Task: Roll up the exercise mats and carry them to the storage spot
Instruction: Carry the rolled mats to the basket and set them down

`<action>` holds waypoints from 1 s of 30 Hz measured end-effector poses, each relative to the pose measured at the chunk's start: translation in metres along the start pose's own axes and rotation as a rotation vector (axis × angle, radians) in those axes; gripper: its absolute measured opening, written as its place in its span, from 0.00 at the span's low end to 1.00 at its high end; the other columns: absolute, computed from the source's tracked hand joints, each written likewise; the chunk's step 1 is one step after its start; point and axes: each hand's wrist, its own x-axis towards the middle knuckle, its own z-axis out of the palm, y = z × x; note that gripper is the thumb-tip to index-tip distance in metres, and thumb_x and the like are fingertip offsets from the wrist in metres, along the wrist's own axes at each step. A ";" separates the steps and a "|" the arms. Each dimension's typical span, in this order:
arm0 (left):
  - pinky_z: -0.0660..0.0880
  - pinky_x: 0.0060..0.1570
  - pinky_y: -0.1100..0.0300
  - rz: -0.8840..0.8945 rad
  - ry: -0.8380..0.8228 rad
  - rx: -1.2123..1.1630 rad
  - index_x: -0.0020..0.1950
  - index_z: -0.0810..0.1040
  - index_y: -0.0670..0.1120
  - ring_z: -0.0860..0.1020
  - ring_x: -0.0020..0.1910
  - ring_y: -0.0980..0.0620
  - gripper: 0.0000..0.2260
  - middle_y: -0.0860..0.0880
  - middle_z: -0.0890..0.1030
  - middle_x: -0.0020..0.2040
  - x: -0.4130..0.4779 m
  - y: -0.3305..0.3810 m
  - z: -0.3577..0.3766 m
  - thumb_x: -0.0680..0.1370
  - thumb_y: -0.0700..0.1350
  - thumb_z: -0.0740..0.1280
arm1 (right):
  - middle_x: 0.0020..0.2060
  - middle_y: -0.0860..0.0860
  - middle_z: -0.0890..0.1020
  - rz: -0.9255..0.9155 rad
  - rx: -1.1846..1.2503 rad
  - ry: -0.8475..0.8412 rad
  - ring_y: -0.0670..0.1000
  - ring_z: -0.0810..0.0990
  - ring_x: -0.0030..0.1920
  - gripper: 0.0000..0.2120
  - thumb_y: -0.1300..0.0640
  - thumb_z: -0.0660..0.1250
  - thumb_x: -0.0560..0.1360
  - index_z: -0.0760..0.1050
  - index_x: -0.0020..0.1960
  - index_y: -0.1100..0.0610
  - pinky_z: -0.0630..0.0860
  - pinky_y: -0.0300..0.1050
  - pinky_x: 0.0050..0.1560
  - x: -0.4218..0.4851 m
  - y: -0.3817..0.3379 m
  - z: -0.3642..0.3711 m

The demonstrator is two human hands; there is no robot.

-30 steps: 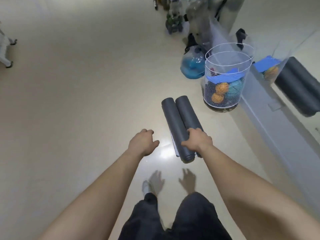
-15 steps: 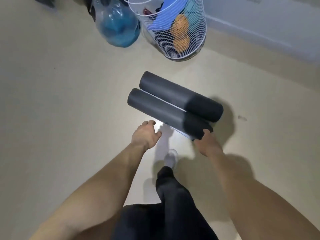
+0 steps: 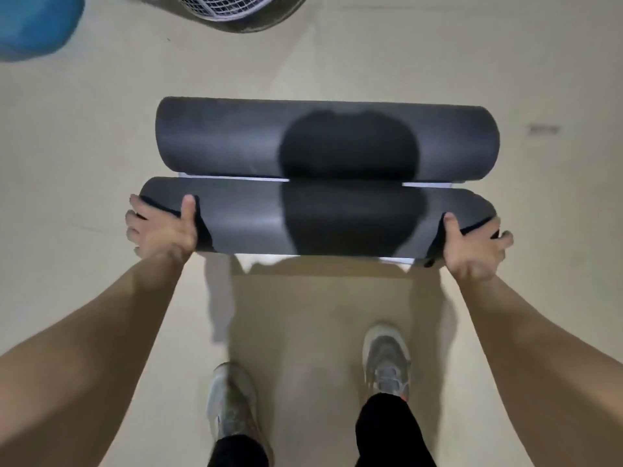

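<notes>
Two rolled dark grey exercise mats lie side by side across the cream floor. The far rolled mat sits behind the near rolled mat, touching it along its length. My left hand grips the near mat's left end, thumb over the top. My right hand grips its right end the same way. A dark round shadow falls over the middle of both rolls. A thin white edge shows under the near roll.
A white wire basket stands just beyond the mats at the top. A blue bag lies at the top left. My two shoes stand on the floor just behind the mats.
The view has swung so the mats now lie crosswise in front of me. My left hand, free before, now holds the near mat's left end; my right hand stays on the other end.
</notes>
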 end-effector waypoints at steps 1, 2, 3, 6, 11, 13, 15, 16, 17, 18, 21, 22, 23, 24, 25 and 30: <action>0.64 0.72 0.40 -0.003 -0.019 -0.068 0.80 0.55 0.42 0.64 0.75 0.36 0.42 0.39 0.63 0.78 0.011 -0.010 0.003 0.77 0.65 0.66 | 0.77 0.61 0.60 0.013 0.069 0.037 0.65 0.64 0.74 0.42 0.37 0.68 0.75 0.56 0.79 0.58 0.66 0.59 0.69 0.003 0.004 0.008; 0.67 0.71 0.44 0.001 -0.044 -0.146 0.78 0.59 0.42 0.69 0.72 0.38 0.42 0.41 0.68 0.75 0.018 -0.019 0.005 0.75 0.66 0.68 | 0.76 0.59 0.62 0.023 0.134 0.068 0.65 0.66 0.73 0.43 0.38 0.70 0.74 0.57 0.78 0.58 0.66 0.58 0.68 0.004 0.008 0.014; 0.69 0.69 0.48 0.004 -0.060 -0.211 0.76 0.62 0.42 0.73 0.70 0.40 0.41 0.43 0.72 0.73 0.021 -0.026 0.005 0.74 0.66 0.70 | 0.75 0.59 0.64 0.034 0.183 0.091 0.64 0.67 0.72 0.44 0.37 0.71 0.72 0.58 0.78 0.58 0.66 0.56 0.68 0.005 0.009 0.018; 0.71 0.66 0.54 0.027 -0.050 -0.284 0.73 0.66 0.45 0.76 0.66 0.45 0.39 0.48 0.77 0.68 0.020 -0.034 0.002 0.71 0.65 0.73 | 0.75 0.59 0.64 0.138 0.232 0.099 0.63 0.66 0.74 0.52 0.32 0.72 0.68 0.56 0.80 0.58 0.63 0.55 0.72 0.006 0.005 0.014; 0.71 0.68 0.44 0.074 -0.061 -0.196 0.73 0.65 0.47 0.74 0.67 0.42 0.46 0.46 0.72 0.68 0.026 -0.015 -0.011 0.64 0.73 0.71 | 0.70 0.59 0.70 0.210 0.185 -0.069 0.64 0.70 0.70 0.52 0.24 0.68 0.64 0.67 0.74 0.61 0.69 0.61 0.70 -0.005 0.006 0.008; 0.70 0.68 0.42 0.108 -0.086 -0.134 0.73 0.62 0.46 0.71 0.69 0.39 0.50 0.44 0.70 0.69 0.029 -0.017 -0.013 0.62 0.73 0.73 | 0.68 0.58 0.72 0.197 0.233 -0.066 0.64 0.74 0.66 0.54 0.23 0.67 0.60 0.69 0.71 0.61 0.72 0.62 0.67 -0.012 0.008 0.009; 0.68 0.70 0.43 0.177 -0.120 -0.104 0.75 0.58 0.46 0.67 0.71 0.39 0.52 0.43 0.67 0.71 0.031 -0.026 -0.011 0.62 0.69 0.78 | 0.67 0.57 0.73 0.146 0.234 -0.099 0.63 0.75 0.65 0.55 0.23 0.68 0.57 0.69 0.71 0.60 0.72 0.61 0.67 -0.016 0.009 0.009; 0.67 0.70 0.43 0.198 -0.144 -0.097 0.76 0.56 0.46 0.65 0.72 0.40 0.53 0.43 0.65 0.73 0.032 -0.031 -0.009 0.63 0.66 0.80 | 0.68 0.58 0.73 0.109 0.188 -0.120 0.63 0.74 0.67 0.56 0.22 0.69 0.56 0.66 0.73 0.58 0.71 0.61 0.69 -0.020 0.010 0.010; 0.66 0.71 0.43 0.210 -0.167 -0.097 0.76 0.55 0.46 0.64 0.73 0.40 0.53 0.43 0.63 0.74 0.032 -0.035 -0.009 0.63 0.64 0.81 | 0.71 0.59 0.70 0.058 0.101 -0.129 0.64 0.70 0.70 0.59 0.23 0.71 0.58 0.61 0.76 0.57 0.68 0.62 0.71 -0.025 0.012 0.012; 0.66 0.71 0.43 0.214 -0.182 -0.101 0.77 0.54 0.46 0.63 0.74 0.40 0.53 0.43 0.63 0.74 0.032 -0.039 -0.008 0.64 0.62 0.82 | 0.74 0.61 0.66 -0.008 -0.019 -0.118 0.64 0.64 0.74 0.61 0.23 0.73 0.60 0.54 0.79 0.55 0.63 0.62 0.74 -0.032 0.014 0.013; 0.66 0.72 0.41 0.195 -0.173 -0.091 0.79 0.51 0.46 0.61 0.75 0.39 0.56 0.43 0.60 0.76 0.027 -0.043 -0.008 0.64 0.61 0.82 | 0.79 0.62 0.56 -0.417 -0.395 -0.047 0.63 0.53 0.78 0.63 0.23 0.73 0.58 0.50 0.81 0.51 0.52 0.64 0.76 -0.057 0.018 0.022; 0.65 0.72 0.41 0.179 -0.159 -0.084 0.80 0.49 0.47 0.60 0.75 0.38 0.57 0.43 0.59 0.77 0.024 -0.044 -0.007 0.64 0.62 0.81 | 0.79 0.61 0.56 -0.611 -0.519 -0.054 0.63 0.53 0.78 0.63 0.23 0.73 0.57 0.52 0.81 0.51 0.52 0.65 0.75 -0.059 0.015 0.025; 0.66 0.72 0.40 0.158 -0.142 -0.087 0.81 0.47 0.48 0.60 0.76 0.37 0.59 0.44 0.56 0.78 0.021 -0.044 -0.006 0.64 0.63 0.81 | 0.78 0.60 0.58 -0.770 -0.628 -0.081 0.63 0.55 0.78 0.64 0.23 0.74 0.57 0.52 0.81 0.52 0.53 0.65 0.75 -0.057 0.010 0.028; 0.66 0.71 0.41 0.124 -0.121 -0.111 0.82 0.45 0.50 0.60 0.76 0.37 0.59 0.44 0.54 0.79 0.016 -0.044 -0.002 0.64 0.64 0.80 | 0.78 0.59 0.60 -0.871 -0.723 -0.123 0.63 0.56 0.78 0.64 0.24 0.74 0.57 0.51 0.81 0.52 0.55 0.65 0.76 -0.053 -0.003 0.029; 0.67 0.69 0.42 0.069 -0.093 -0.166 0.82 0.44 0.50 0.62 0.75 0.36 0.60 0.44 0.53 0.80 0.010 -0.043 0.002 0.64 0.64 0.80 | 0.77 0.58 0.61 -0.926 -0.795 -0.176 0.62 0.57 0.77 0.65 0.24 0.75 0.56 0.50 0.82 0.51 0.55 0.64 0.77 -0.049 -0.018 0.032; 0.66 0.69 0.52 -0.246 -0.092 -0.599 0.83 0.43 0.50 0.71 0.69 0.45 0.56 0.44 0.55 0.80 -0.032 -0.050 0.042 0.69 0.63 0.77 | 0.72 0.51 0.68 -1.006 -0.914 -0.394 0.59 0.67 0.71 0.67 0.24 0.73 0.48 0.50 0.80 0.45 0.65 0.59 0.71 -0.042 -0.072 0.039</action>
